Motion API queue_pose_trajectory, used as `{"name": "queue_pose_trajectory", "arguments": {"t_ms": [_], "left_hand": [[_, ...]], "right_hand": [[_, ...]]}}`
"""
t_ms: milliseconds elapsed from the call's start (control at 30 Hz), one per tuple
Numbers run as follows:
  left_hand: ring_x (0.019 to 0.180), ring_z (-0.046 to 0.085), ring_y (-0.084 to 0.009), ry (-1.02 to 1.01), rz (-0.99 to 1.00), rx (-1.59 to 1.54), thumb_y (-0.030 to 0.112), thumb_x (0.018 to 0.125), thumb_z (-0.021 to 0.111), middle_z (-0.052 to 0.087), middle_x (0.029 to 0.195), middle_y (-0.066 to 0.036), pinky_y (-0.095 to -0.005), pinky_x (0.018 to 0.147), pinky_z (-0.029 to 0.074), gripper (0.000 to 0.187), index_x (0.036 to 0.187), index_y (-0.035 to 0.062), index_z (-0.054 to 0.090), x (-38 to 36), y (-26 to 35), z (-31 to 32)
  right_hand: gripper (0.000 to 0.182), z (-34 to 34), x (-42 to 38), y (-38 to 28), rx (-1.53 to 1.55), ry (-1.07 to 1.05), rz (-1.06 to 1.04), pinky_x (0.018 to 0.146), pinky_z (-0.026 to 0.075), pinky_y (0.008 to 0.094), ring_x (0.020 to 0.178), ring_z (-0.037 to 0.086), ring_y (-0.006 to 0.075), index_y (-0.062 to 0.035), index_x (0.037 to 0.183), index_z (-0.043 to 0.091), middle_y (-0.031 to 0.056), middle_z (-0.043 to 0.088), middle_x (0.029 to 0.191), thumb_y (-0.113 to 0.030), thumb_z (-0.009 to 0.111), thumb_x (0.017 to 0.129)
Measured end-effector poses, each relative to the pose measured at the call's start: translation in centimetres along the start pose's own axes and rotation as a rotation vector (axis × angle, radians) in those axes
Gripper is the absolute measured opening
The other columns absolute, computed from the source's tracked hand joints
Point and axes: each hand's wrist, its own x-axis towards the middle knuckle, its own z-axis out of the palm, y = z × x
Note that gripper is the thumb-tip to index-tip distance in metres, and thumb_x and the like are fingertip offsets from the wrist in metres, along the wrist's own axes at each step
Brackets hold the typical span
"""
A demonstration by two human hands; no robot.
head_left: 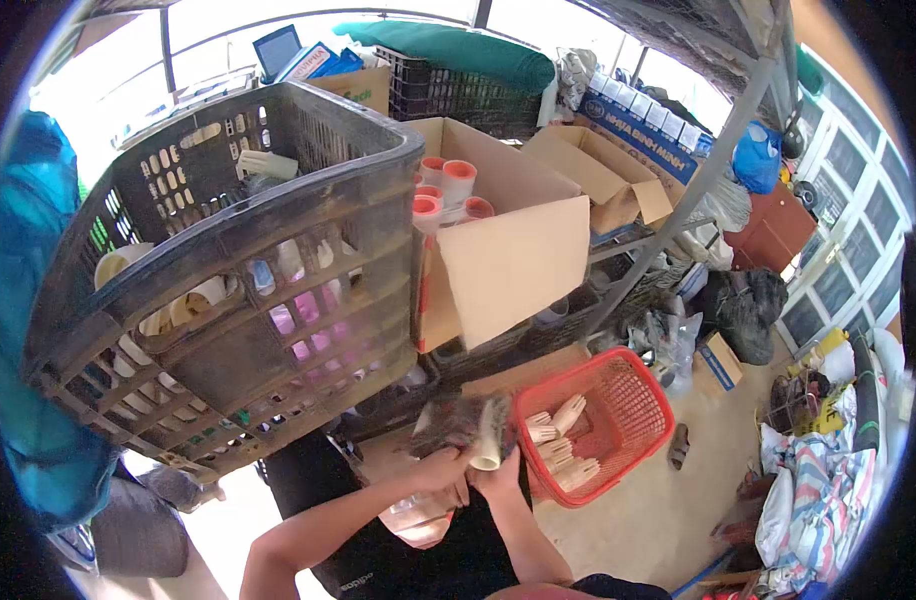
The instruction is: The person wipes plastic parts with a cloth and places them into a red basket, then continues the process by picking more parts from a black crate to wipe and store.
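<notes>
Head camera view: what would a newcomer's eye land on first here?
The big dark crate fills the upper left, with pale tubes showing through its slots. Right of it stands an open carton of orange-capped tubes. Lower down, the left hand and right hand meet on a pale tube beside a red basket of similar ones.

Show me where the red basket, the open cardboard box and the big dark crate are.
red basket point(633, 375): head view, far rim.
open cardboard box point(513, 260): head view, front wall.
big dark crate point(278, 215): head view, near rim.
</notes>
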Motion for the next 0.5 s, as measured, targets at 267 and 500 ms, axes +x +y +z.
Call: {"name": "queue_pose_trajectory", "arguments": {"t_ms": [267,500], "left_hand": [[0.096,0.061,-0.0295,0.624,0.184,0.701,0.031,0.094,0.044,0.061,0.104,-0.02,-0.0434,0.073,0.051,0.039,0.116,0.0001,0.052,1.8,-0.8,-3.3],[0.098,0.059,-0.0188,0.189,0.103,-1.033,0.053,0.095,0.031,0.06,0.111,-0.003,-0.0374,0.081,0.048,0.053,0.125,0.0111,0.047,4.0,-2.6,1.1]], "right_hand": [[0.053,0.8,-1.7,-3.0,0.119,-0.214,-0.001,0.097,0.037,0.041,0.115,0.048,0.0225,-0.0173,0.131,0.044,0.004,0.052,0.125,-0.047,0.043,0.087],[0.046,-1.1,0.3,1.0,-0.817,-0.1,-0.254,0.093,0.039,0.0312,0.106,0.05,0.0211,0.0015,0.13,0.036,0.0103,0.051,0.117,-0.002,0.046,0.085]]}}
